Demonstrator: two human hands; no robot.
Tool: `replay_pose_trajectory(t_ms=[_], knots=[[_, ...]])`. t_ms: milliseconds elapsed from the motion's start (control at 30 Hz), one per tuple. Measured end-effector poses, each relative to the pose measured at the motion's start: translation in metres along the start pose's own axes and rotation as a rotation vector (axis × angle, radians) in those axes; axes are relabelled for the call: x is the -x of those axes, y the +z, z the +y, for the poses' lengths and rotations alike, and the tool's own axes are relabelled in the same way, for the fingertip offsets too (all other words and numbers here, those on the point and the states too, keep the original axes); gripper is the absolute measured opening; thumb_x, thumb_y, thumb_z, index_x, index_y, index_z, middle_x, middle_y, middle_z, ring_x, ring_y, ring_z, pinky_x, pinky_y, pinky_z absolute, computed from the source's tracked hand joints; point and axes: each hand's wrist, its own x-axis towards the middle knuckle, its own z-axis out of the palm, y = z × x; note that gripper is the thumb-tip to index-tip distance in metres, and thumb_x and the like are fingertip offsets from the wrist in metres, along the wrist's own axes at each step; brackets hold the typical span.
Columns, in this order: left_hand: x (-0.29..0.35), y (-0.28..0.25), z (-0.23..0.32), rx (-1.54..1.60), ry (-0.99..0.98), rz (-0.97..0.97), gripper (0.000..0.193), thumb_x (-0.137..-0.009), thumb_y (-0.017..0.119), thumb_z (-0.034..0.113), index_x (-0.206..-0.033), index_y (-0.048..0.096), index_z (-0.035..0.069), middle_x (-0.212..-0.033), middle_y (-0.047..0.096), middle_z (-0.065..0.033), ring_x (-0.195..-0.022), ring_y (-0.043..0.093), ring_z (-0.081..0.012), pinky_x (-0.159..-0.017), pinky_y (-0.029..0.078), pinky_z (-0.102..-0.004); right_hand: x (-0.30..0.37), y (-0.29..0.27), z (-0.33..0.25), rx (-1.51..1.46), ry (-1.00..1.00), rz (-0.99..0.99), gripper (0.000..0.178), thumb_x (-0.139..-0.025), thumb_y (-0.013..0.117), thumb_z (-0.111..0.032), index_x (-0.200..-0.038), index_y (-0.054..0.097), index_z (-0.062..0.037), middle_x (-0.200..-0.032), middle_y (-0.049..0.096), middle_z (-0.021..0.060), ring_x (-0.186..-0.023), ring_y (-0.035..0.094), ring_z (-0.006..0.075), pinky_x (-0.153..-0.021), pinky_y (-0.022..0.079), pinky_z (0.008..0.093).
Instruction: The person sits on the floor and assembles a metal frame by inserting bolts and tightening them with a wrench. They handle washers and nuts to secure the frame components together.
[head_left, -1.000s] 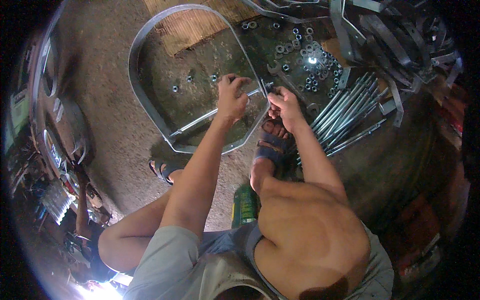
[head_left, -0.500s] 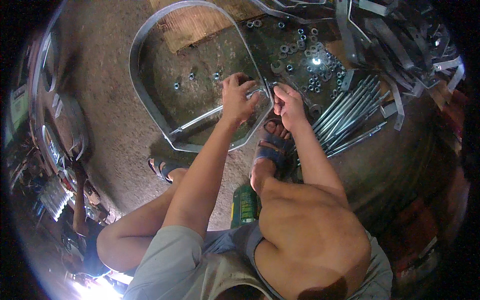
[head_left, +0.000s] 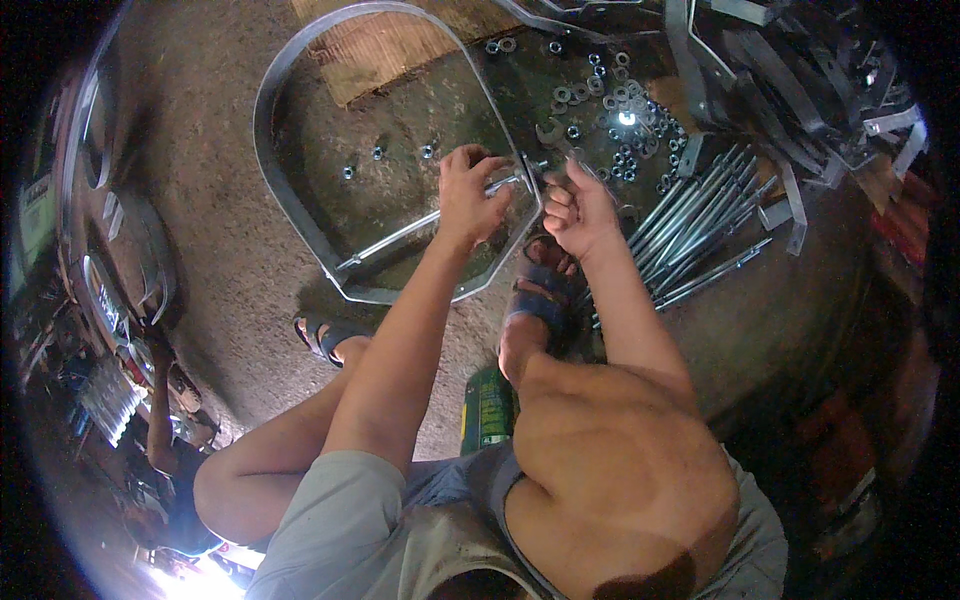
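Note:
My left hand [head_left: 470, 197] is closed round a shiny metal rod [head_left: 390, 238] near its right end. The rod lies across the inside of a large bent metal band [head_left: 268, 165], and its right end pokes through the band's right side. Just outside that side is my right hand [head_left: 580, 210], its fingers curled but apart from the raised thumb; I see nothing held in it. An open-ended spanner [head_left: 549, 131] lies on the floor just beyond my right hand. Inside the band, several loose nuts [head_left: 377, 153] rest on the floor.
Washers and nuts [head_left: 625, 160] are scattered at the right, beside a bundle of metal rods [head_left: 690, 235]. Bent metal strips [head_left: 780, 90] pile up at the far right. Cardboard [head_left: 370, 50] lies at the back, a green container [head_left: 487, 405] between my legs. Another person's arm [head_left: 160, 400] shows at left.
My right hand has drawn slightly back from the rod's end, and its thumb has lifted away from the fingers. The left hand keeps hold of the rod.

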Motion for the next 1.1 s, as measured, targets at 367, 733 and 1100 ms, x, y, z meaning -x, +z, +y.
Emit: replay_pose_trajectory(t_ms=[367,733,1100], knots=[[0.0,-0.002,-0.003,0.004,0.014,-0.016,0.039,-0.071,0.069,0.027,-0.107,0.071,0.014,-0.113,0.056,-0.0129,-0.11,0.051,-0.0338,-0.094,0.043,-0.045,0.01,-0.008,-0.001,-0.057,0.018,-0.087,0.035,-0.091,0.066,-0.043,-0.087,0.061,-0.0086,-0.065,0.056,0.0016,-0.045,0.041,0.0124,-0.047,0.029,0.0279],[-0.001,-0.002,0.008,-0.152,-0.013,-0.112,0.031,-0.083,0.071,0.04,-0.105,0.073,0.017,-0.11,0.065,-0.0025,-0.109,0.053,-0.0291,-0.091,0.041,-0.0435,-0.017,0.011,0.0,0.498,-0.211,0.029,0.013,-0.091,0.067,-0.019,-0.088,0.06,-0.009,-0.063,0.051,-0.0017,-0.043,0.04,0.0069,-0.039,0.027,0.0254],[-0.002,0.005,0.01,-0.149,-0.048,-0.065,0.029,-0.081,0.071,0.04,-0.099,0.074,0.018,-0.102,0.066,0.0012,-0.106,0.053,-0.0271,-0.089,0.04,-0.0431,-0.026,0.033,0.007,0.997,-0.499,0.317,0.025,-0.089,0.069,-0.018,-0.076,0.067,0.0024,-0.068,0.064,0.0069,-0.056,0.053,0.0153,-0.052,0.04,0.0323]])
